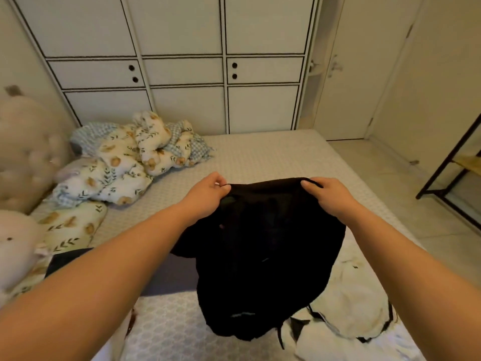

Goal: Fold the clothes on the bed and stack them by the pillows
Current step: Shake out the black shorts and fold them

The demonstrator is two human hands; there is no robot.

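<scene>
Above the middle of the bed (pixel 260 152), the left hand (pixel 205 194) at ten o'clock and the right hand (pixel 330 196) at two o'clock each pinched the top edge of a black garment (pixel 265 246), fingers pressed together on the cloth, so it hung limp between them. It looked soft, light and floppy, best gripped at its upper corners. White clothes (pixel 346 308) lay at five o'clock, the pillows (pixel 109 175) at ten.
</scene>
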